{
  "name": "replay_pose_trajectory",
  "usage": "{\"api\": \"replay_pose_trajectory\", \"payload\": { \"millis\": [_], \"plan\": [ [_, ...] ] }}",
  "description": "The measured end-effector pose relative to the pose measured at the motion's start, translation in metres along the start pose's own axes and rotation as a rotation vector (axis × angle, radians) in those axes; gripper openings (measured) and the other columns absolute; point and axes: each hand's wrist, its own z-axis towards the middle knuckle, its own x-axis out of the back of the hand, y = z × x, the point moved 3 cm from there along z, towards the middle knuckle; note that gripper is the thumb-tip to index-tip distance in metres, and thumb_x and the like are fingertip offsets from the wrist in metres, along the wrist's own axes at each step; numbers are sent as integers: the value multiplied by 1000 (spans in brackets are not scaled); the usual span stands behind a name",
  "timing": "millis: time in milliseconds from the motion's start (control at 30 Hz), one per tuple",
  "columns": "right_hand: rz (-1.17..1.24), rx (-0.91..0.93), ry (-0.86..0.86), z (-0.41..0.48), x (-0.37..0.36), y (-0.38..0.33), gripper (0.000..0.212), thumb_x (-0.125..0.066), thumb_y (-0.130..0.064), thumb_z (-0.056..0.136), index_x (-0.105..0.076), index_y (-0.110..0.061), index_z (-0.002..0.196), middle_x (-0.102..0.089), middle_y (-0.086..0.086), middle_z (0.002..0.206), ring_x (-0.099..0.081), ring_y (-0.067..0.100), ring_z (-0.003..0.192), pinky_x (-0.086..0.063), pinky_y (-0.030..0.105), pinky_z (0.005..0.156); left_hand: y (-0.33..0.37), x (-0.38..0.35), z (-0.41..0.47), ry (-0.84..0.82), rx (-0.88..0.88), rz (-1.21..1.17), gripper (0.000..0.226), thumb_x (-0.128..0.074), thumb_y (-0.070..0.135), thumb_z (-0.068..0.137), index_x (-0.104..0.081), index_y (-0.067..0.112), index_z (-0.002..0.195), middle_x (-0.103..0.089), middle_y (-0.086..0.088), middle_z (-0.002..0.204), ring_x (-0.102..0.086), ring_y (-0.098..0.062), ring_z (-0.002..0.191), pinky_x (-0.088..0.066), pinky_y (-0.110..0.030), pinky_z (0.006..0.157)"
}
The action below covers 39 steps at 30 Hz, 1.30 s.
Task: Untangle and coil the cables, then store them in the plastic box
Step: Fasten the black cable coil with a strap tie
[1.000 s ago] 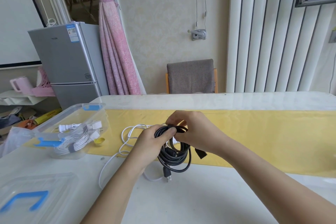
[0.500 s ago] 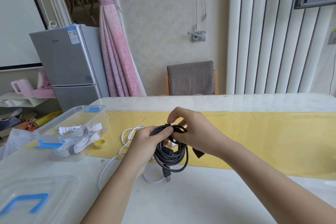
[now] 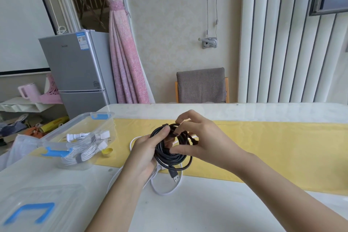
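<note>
A coiled black cable (image 3: pixel 174 158) hangs above the table's middle, its USB plug (image 3: pixel 174 175) dangling below. My left hand (image 3: pixel 145 154) grips the coil's left side, thumb over the top strands. My right hand (image 3: pixel 202 141) pinches a black strap at the coil's top with fingertips, other fingers against the coil's right side. A loose white cable (image 3: pixel 165 188) lies on the table under the hands. The clear plastic box (image 3: pixel 82 124) with blue clips stands at the left and holds a bundled white cable (image 3: pixel 82 149).
The box's clear lid (image 3: pixel 37 211) with a blue clip lies at the near left. A small yellow cap (image 3: pixel 107 151) sits beside the box. A yellow runner (image 3: pixel 273 149) crosses the white table. A chair (image 3: pixel 201 86) stands behind the far edge.
Both hands lifted the black coil slightly. My right fingers shifted around the strap at the coil's top; the left grip stayed.
</note>
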Motion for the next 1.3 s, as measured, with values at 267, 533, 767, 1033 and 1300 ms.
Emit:
{"api": "replay_pose_trajectory", "payload": {
  "millis": [267,533,767,1033,1300],
  "plan": [
    [-108,77,247,1,-5,0,7,-69,-25,80,-72,-20,81,-56,-7,92,-53,7,80,-39,14,65,0,-2,-2,56,-84,29,23,-70,18,78,-61,0,67,-55,-10,63,-52,-17,54,-48,-22,49],
    [-171,167,192,-2,-14,-6,4,-65,-24,81,-68,-23,79,-51,-9,78,-41,9,69,-30,11,63,0,-2,-1,92,-158,72,31,-72,14,81,-48,6,64,-48,-7,57,-48,-20,52,-44,-24,49],
    [-97,107,144,-8,-23,-3,10,-66,-22,77,-68,-31,78,-39,-14,66,-43,12,53,-38,26,47,-5,0,0,50,-170,202,24,-68,19,86,-61,2,70,-39,-4,55,-40,-20,56,-37,-29,55],
    [-215,135,102,-13,-26,8,14,-66,-17,75,-67,-31,78,-47,-15,66,-41,11,54,-31,19,45,-21,4,11,-91,-28,427,31,-54,15,95,-62,11,66,-57,-1,56,-53,-17,57,-41,-32,65],
    [-151,61,26,-19,-42,19,8,-62,-20,79,-67,-27,80,-46,-19,72,-42,-10,55,-29,9,51,-29,21,19,-95,-35,788,32,-63,30,90,-67,9,66,-67,-3,64,-61,-12,60,-48,-28,69]
  ]
}}
